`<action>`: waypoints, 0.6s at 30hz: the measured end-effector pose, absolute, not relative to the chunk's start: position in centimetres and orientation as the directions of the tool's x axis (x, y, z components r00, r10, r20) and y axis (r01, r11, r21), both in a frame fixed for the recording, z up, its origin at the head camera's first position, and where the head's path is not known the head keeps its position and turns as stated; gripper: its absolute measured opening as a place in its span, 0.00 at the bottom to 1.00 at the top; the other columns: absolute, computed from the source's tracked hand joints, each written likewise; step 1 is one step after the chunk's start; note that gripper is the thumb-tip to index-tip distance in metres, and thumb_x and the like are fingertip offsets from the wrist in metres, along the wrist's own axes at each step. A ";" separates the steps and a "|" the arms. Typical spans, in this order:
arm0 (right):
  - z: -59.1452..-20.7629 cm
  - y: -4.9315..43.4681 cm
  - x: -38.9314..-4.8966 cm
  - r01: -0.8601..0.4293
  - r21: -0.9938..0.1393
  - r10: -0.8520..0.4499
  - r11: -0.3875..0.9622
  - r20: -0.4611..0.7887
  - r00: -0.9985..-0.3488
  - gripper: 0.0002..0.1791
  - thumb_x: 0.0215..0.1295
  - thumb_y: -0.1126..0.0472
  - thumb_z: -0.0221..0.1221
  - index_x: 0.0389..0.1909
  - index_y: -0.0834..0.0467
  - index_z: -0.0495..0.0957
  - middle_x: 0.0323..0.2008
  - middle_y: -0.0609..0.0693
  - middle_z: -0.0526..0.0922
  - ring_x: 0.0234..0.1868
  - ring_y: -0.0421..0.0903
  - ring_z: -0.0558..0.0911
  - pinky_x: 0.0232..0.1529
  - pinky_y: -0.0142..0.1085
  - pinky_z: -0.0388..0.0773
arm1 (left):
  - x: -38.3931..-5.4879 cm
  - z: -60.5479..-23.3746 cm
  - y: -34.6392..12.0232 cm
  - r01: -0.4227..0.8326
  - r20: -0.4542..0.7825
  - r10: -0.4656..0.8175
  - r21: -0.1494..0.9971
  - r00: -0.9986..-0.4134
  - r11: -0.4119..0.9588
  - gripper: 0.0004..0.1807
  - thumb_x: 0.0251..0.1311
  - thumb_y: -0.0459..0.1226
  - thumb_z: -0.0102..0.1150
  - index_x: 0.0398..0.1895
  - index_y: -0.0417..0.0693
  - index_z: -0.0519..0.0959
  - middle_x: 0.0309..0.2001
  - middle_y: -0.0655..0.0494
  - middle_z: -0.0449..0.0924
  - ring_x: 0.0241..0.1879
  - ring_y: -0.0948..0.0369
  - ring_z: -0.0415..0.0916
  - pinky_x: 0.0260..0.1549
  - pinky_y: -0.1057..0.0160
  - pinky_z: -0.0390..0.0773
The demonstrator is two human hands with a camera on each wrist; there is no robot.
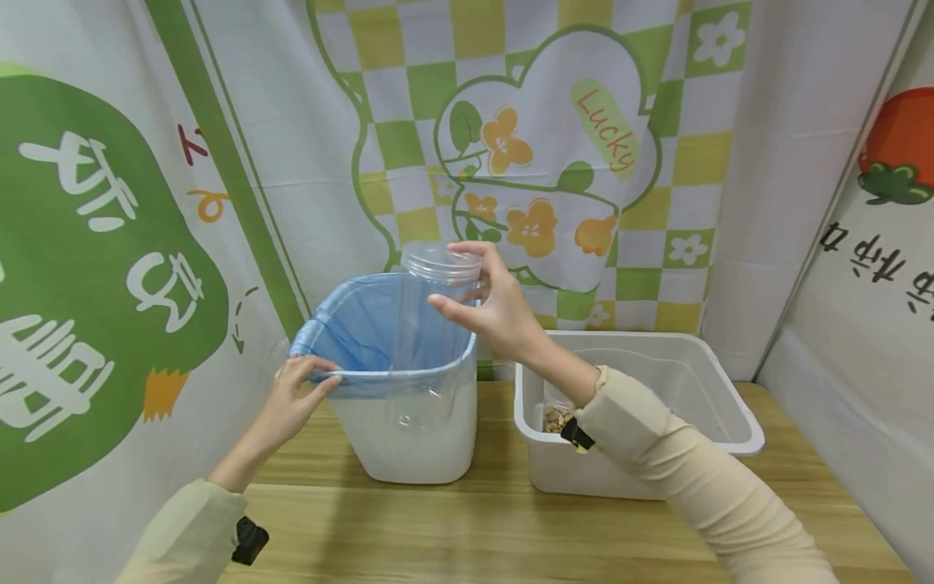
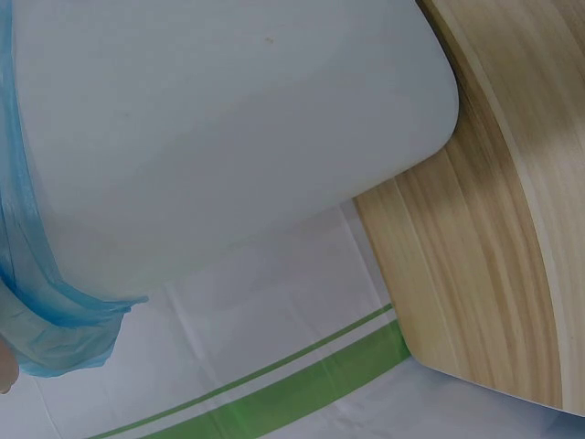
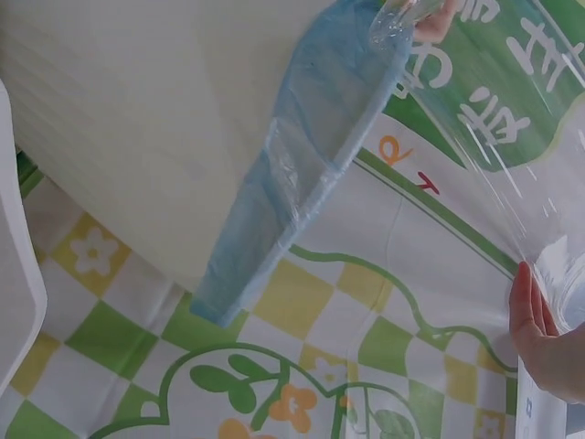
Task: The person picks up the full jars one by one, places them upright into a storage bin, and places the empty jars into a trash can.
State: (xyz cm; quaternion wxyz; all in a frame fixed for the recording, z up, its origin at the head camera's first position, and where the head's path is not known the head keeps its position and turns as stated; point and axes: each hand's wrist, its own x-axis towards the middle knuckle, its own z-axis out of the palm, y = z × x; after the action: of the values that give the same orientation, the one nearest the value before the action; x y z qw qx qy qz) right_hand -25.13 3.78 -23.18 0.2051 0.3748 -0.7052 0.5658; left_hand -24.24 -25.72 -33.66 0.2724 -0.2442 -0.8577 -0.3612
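My right hand [image 1: 503, 312] holds a clear, lidless plastic jar [image 1: 423, 324] by its threaded neck. The jar stands upright in the head view and overlaps the bin's opening and near wall. Fingers of the same hand [image 3: 553, 357] lie against the jar [image 3: 484, 165] in the right wrist view. A white trash bin [image 1: 409, 446] is lined with a blue trash bag [image 1: 350, 324] folded over its rim. My left hand [image 1: 292, 397] grips the bin's lined rim at the near left. The bin wall [image 2: 228, 137] fills much of the left wrist view.
Right of the bin stands a light grey plastic tub [image 1: 606, 470]. Inside it is a clear jar with small brown pieces [image 1: 556, 418], partly behind my right forearm. Both containers rest on a wood-grain table [image 1: 409, 535]. Printed cloth [image 1: 438, 89] hangs behind and at both sides.
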 end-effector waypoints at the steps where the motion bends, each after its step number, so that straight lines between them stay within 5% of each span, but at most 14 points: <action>1: -23.0 3.8 -25.2 -0.753 -0.654 -0.290 0.079 0.707 -0.645 0.31 0.49 0.64 0.61 0.55 0.62 0.59 0.45 0.59 0.71 0.39 0.49 0.76 0.36 0.37 0.76 | -24.3 -33.7 -25.7 0.616 0.643 0.222 0.487 -0.733 0.619 0.05 0.51 0.26 0.55 0.32 0.39 0.75 0.34 0.43 0.76 0.42 0.69 0.59 0.48 0.46 0.51; 11: -21.6 4.1 -26.6 -0.708 -0.703 -0.207 0.057 0.686 -0.698 0.30 0.53 0.64 0.58 0.55 0.63 0.57 0.38 0.60 0.75 0.38 0.48 0.77 0.32 0.36 0.75 | -24.3 -33.8 -25.8 0.604 0.634 0.218 0.490 -0.741 0.628 0.04 0.52 0.28 0.55 0.32 0.38 0.75 0.34 0.44 0.76 0.42 0.67 0.60 0.48 0.46 0.51; 18: -21.7 4.3 -27.1 -0.658 -0.748 -0.129 0.088 0.647 -0.752 0.33 0.52 0.61 0.61 0.56 0.62 0.55 0.42 0.61 0.73 0.40 0.50 0.76 0.33 0.36 0.76 | -24.3 -33.7 -25.8 0.594 0.618 0.221 0.500 -0.754 0.630 0.04 0.52 0.27 0.54 0.32 0.36 0.74 0.35 0.42 0.76 0.43 0.57 0.61 0.49 0.45 0.50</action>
State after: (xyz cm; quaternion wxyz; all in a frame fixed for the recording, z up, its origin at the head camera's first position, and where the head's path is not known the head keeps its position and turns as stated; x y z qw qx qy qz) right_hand -27.09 4.31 -21.65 0.2152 0.2788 -0.7056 0.6149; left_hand -24.26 -25.76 -33.68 0.2595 -0.2355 -0.8648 -0.3597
